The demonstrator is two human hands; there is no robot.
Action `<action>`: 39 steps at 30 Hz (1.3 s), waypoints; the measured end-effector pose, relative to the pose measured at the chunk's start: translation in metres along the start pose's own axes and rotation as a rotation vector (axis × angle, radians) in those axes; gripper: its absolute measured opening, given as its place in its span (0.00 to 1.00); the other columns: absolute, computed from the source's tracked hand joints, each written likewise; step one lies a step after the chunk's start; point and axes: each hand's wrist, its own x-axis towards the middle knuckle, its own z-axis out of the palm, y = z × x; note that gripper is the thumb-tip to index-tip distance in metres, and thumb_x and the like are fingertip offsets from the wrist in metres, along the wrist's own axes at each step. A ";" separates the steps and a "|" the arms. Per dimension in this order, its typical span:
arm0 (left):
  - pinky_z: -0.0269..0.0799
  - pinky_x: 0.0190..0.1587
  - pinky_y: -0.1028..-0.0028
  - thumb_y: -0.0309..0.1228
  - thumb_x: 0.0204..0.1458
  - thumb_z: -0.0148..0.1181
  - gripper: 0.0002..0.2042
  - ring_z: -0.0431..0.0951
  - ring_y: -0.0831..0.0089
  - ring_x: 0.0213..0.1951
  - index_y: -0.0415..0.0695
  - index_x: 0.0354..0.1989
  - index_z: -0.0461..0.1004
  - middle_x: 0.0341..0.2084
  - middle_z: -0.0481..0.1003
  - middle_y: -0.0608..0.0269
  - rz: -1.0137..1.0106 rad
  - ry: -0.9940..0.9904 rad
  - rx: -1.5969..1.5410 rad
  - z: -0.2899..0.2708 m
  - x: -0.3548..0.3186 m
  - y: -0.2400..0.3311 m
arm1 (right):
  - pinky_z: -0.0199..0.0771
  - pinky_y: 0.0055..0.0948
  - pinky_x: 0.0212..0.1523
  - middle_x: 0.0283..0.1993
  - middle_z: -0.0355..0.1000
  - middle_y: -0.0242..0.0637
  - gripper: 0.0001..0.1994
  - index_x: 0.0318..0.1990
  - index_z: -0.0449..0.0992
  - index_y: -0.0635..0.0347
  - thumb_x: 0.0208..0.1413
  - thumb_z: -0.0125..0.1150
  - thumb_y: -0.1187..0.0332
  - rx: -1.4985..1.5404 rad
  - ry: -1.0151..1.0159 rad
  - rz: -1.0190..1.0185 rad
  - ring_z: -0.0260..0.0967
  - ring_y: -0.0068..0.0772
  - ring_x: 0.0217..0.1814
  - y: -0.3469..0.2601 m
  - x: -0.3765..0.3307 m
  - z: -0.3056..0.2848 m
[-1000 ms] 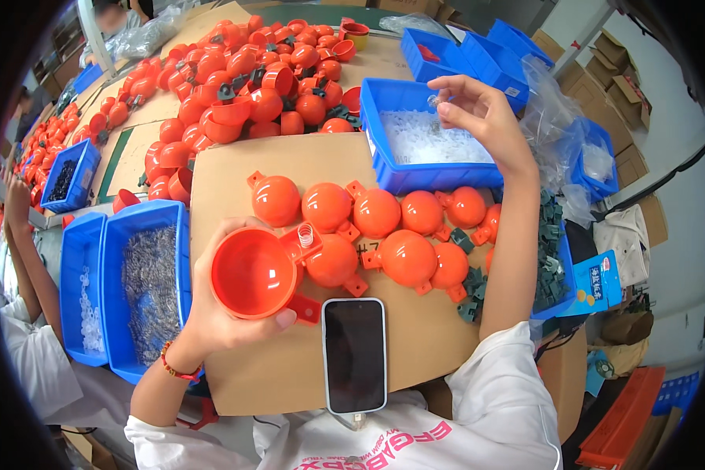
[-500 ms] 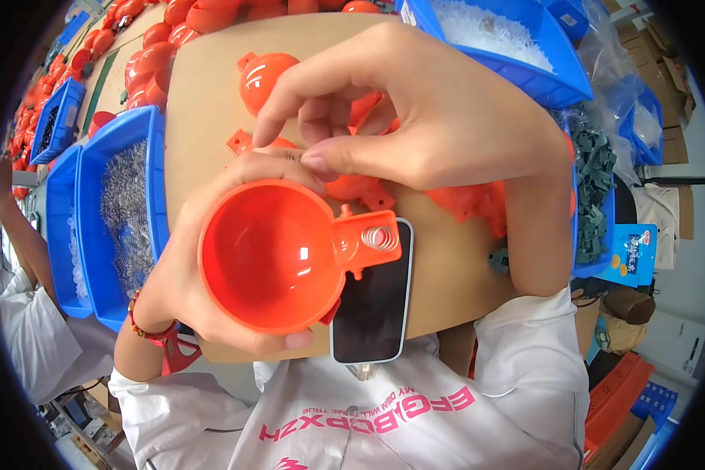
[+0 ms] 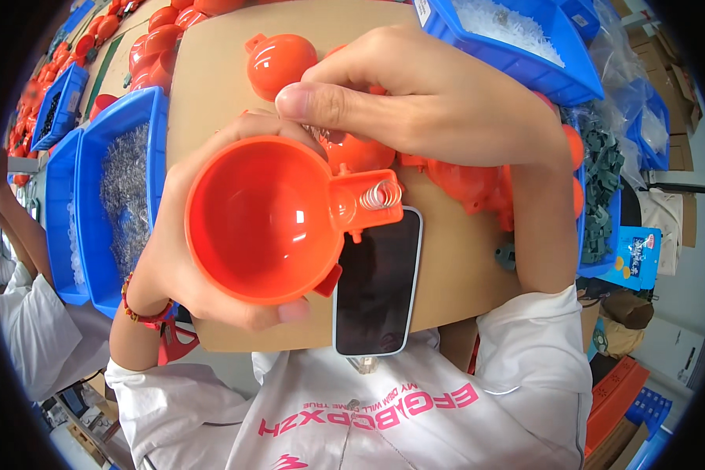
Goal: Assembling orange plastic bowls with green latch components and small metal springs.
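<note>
The left hand (image 3: pixel 188 258) grips an orange cup (image 3: pixel 262 219) above the cardboard sheet's (image 3: pixel 454 258) near edge, crowding the phone (image 3: pixel 376 286). The right hand (image 3: pixel 439 102), fingers pinched narrow, touches the cup's far rim beside a spring (image 3: pixel 380 193).

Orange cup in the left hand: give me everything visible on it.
The orange cup is a round, glossy plastic bowl, empty, its opening facing the camera. A flat tab on its right side carries a small coiled metal spring. The left hand cradles it from beneath; the right hand hovers at its upper rim. It partly overlaps a dark phone.
</note>
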 end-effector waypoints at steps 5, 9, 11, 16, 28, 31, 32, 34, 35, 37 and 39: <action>0.63 0.41 0.71 0.49 0.13 0.68 0.41 0.68 0.67 0.38 0.35 0.40 0.64 0.37 0.66 0.57 -0.040 0.010 -0.035 0.001 0.000 0.002 | 0.62 0.35 0.29 0.22 0.66 0.49 0.19 0.25 0.71 0.69 0.53 0.48 0.58 -0.066 0.101 -0.061 0.63 0.43 0.25 0.003 0.001 0.005; 0.63 0.41 0.71 0.49 0.13 0.68 0.41 0.68 0.67 0.38 0.36 0.40 0.64 0.36 0.66 0.57 -0.061 -0.023 -0.043 -0.001 -0.001 0.004 | 0.62 0.36 0.28 0.22 0.67 0.48 0.18 0.25 0.71 0.69 0.53 0.49 0.59 -0.071 0.085 -0.039 0.63 0.43 0.24 0.000 0.002 0.002; 0.64 0.40 0.72 0.45 0.14 0.68 0.38 0.69 0.69 0.36 0.35 0.39 0.65 0.35 0.67 0.58 -0.054 -0.005 -0.117 -0.002 -0.001 0.004 | 0.61 0.36 0.28 0.21 0.66 0.48 0.16 0.26 0.71 0.68 0.52 0.50 0.60 -0.056 0.114 -0.085 0.63 0.43 0.24 0.001 0.003 0.002; 0.66 0.38 0.75 0.35 0.16 0.69 0.33 0.70 0.73 0.34 0.35 0.39 0.67 0.34 0.70 0.60 -0.053 -0.001 -0.150 -0.003 -0.002 0.006 | 0.60 0.35 0.26 0.19 0.64 0.48 0.14 0.26 0.70 0.68 0.51 0.52 0.63 -0.053 0.174 -0.138 0.62 0.42 0.23 0.001 0.003 0.001; 0.64 0.43 0.70 0.35 0.18 0.70 0.32 0.69 0.65 0.39 0.37 0.38 0.68 0.34 0.70 0.57 0.050 -0.092 -0.004 -0.007 0.003 0.013 | 0.60 0.19 0.28 0.25 0.62 0.26 0.12 0.28 0.66 0.63 0.56 0.50 0.63 0.208 0.118 -0.081 0.56 0.17 0.26 -0.002 -0.005 -0.013; 0.64 0.43 0.69 0.37 0.19 0.69 0.31 0.69 0.64 0.41 0.37 0.38 0.68 0.35 0.70 0.56 0.033 -0.066 0.033 -0.008 0.004 0.016 | 0.60 0.19 0.27 0.25 0.62 0.25 0.12 0.28 0.65 0.61 0.57 0.49 0.62 0.320 0.127 -0.024 0.56 0.16 0.26 -0.003 -0.012 -0.029; 0.64 0.44 0.69 0.37 0.19 0.69 0.31 0.69 0.63 0.42 0.38 0.38 0.69 0.36 0.70 0.56 0.044 -0.037 0.032 -0.007 0.005 0.016 | 0.60 0.19 0.27 0.25 0.61 0.25 0.12 0.28 0.65 0.61 0.57 0.48 0.62 0.320 0.089 -0.013 0.57 0.16 0.25 -0.005 -0.014 -0.031; 0.64 0.44 0.68 0.38 0.19 0.69 0.31 0.68 0.62 0.44 0.38 0.38 0.69 0.36 0.70 0.56 0.046 0.030 0.033 -0.005 0.003 0.015 | 0.57 0.19 0.23 0.23 0.61 0.27 0.12 0.27 0.65 0.61 0.58 0.48 0.62 0.263 -0.023 -0.035 0.56 0.16 0.23 -0.006 -0.013 -0.027; 0.64 0.44 0.67 0.38 0.20 0.69 0.30 0.68 0.62 0.44 0.38 0.37 0.69 0.37 0.70 0.57 0.067 0.003 0.086 -0.006 0.003 0.016 | 0.57 0.19 0.23 0.23 0.61 0.28 0.13 0.27 0.65 0.62 0.58 0.48 0.62 0.213 -0.042 -0.030 0.56 0.17 0.23 -0.007 -0.010 -0.022; 0.64 0.45 0.66 0.38 0.20 0.69 0.30 0.67 0.61 0.45 0.39 0.37 0.69 0.37 0.70 0.57 0.105 -0.065 0.182 -0.009 0.005 0.018 | 0.55 0.20 0.22 0.21 0.60 0.30 0.13 0.26 0.65 0.62 0.57 0.48 0.62 0.119 -0.072 -0.009 0.56 0.17 0.22 -0.011 -0.007 -0.013; 0.65 0.45 0.65 0.38 0.20 0.69 0.29 0.67 0.61 0.45 0.39 0.37 0.70 0.36 0.70 0.58 0.105 -0.051 0.195 -0.006 0.006 0.019 | 0.55 0.23 0.22 0.18 0.60 0.32 0.14 0.26 0.65 0.64 0.57 0.48 0.62 0.151 -0.017 -0.034 0.55 0.19 0.21 -0.012 -0.006 -0.008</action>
